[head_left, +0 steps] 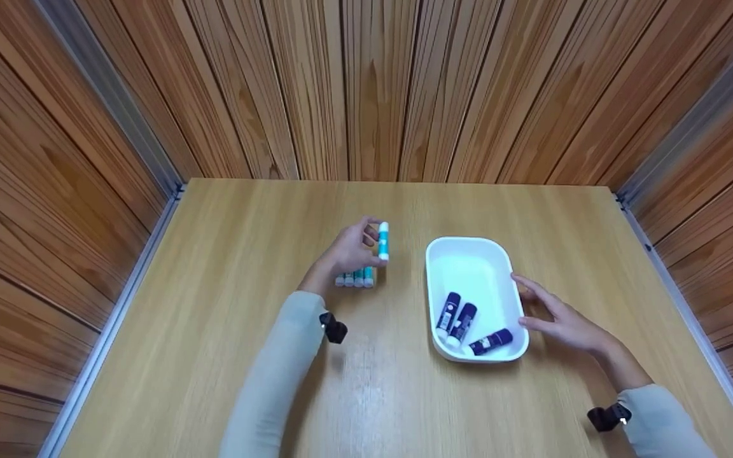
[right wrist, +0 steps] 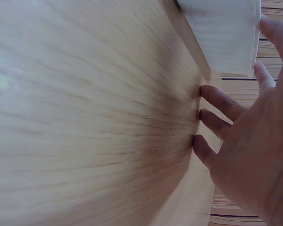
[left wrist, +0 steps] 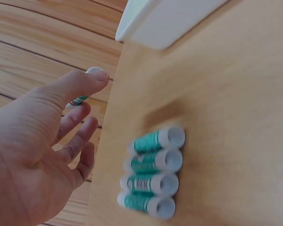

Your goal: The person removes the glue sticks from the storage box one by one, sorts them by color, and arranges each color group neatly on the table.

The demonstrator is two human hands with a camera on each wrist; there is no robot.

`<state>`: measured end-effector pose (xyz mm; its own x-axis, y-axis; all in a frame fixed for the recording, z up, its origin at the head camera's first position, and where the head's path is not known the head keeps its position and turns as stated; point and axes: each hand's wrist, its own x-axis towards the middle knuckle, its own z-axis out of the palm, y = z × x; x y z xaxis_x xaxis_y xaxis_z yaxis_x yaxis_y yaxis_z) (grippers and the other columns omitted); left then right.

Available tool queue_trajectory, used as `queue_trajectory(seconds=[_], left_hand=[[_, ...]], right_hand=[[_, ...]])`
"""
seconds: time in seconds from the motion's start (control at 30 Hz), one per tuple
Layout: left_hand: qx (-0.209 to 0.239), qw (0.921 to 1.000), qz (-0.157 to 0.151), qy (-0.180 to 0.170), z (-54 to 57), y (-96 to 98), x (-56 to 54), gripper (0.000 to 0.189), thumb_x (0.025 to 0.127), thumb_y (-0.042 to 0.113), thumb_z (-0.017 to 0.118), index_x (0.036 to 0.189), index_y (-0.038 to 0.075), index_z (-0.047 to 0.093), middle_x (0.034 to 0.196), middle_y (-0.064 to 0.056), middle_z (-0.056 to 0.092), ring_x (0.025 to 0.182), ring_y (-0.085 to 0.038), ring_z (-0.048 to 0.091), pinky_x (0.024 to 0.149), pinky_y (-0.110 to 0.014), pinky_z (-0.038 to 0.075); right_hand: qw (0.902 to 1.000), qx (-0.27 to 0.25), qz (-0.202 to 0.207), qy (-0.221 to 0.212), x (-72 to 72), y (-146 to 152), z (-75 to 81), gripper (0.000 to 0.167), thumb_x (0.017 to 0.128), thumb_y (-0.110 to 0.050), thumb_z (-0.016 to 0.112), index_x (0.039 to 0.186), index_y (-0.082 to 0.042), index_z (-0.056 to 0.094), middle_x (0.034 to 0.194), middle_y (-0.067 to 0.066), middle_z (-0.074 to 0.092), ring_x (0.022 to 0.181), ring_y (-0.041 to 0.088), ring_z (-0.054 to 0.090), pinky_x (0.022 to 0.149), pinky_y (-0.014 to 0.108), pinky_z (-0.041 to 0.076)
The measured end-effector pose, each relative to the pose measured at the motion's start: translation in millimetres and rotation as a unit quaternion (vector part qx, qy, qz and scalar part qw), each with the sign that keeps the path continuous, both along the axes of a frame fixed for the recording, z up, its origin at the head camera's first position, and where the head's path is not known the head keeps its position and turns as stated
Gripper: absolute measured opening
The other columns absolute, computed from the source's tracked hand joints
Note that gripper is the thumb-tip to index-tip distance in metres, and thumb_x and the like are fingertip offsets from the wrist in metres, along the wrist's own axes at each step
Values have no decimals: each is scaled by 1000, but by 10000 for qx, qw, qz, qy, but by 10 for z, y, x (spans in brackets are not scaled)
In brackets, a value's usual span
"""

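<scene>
Between thumb and fingertips my left hand (head_left: pixel 352 247) pinches a teal glue stick (head_left: pixel 383 242) with white ends, held upright above the table. Below that hand, a row of several more teal glue sticks (left wrist: pixel 142 184) lies side by side; in the head view the hand partly covers them. A white plastic tub (head_left: pixel 468 254) stands to the right, with three dark purple glue sticks (head_left: pixel 462 324) lying in its near end. My right hand (head_left: pixel 560 321) is at the tub's right side, thumb and index fingertip at the rim, its other fingertips resting on the table in the right wrist view.
The wooden table (head_left: pixel 226 356) is bounded by a plank wall (head_left: pixel 373 95) at the back and plank walls on both sides. Metal rails (head_left: pixel 112 318) run along the table's side edges. A small black camera (head_left: pixel 333 327) sits on each wrist.
</scene>
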<state>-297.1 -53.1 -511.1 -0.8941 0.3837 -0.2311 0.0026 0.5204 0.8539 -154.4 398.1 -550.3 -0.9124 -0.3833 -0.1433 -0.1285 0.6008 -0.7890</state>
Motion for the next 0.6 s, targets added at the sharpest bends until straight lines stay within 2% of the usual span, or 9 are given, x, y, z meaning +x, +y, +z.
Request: queue_trajectory(seconds=[0.13,0.43,0.47,0.6], left_hand=[[-79,9999,79,-115,-35,-152,-19,82,98,12,89,167,24,45,148,-8,60,135,-28,59,123,-50,54],[-47,9991,284,-304,-81,-449,-45,80,98,9,88,165,26,47,147,-11,60,136,-31,59,126,-48,54],[28,9993,266,-259,-218,-514,-122,81,97,10,89,164,26,47,145,-9,62,134,-29,60,124,-45,55],[-22,9993,324,-174,-235,-647,-127,83,97,10,89,166,22,46,145,-10,61,133,-29,60,123,-45,55]], right_hand=[[10000,3,1,-13,2,0,-13,83,113,-24,68,181,-21,21,176,31,41,166,59,33,127,91,17],[10000,24,-42,25,6,-14,-11,83,112,-23,69,181,-20,23,167,28,50,159,56,42,126,91,21],[10000,19,-46,3,8,-14,-12,83,112,-24,69,181,-20,23,167,28,49,159,56,42,126,91,21],[10000,28,-53,-41,5,-3,-20,84,112,-25,69,181,-20,22,169,28,48,160,56,40,126,92,20]])
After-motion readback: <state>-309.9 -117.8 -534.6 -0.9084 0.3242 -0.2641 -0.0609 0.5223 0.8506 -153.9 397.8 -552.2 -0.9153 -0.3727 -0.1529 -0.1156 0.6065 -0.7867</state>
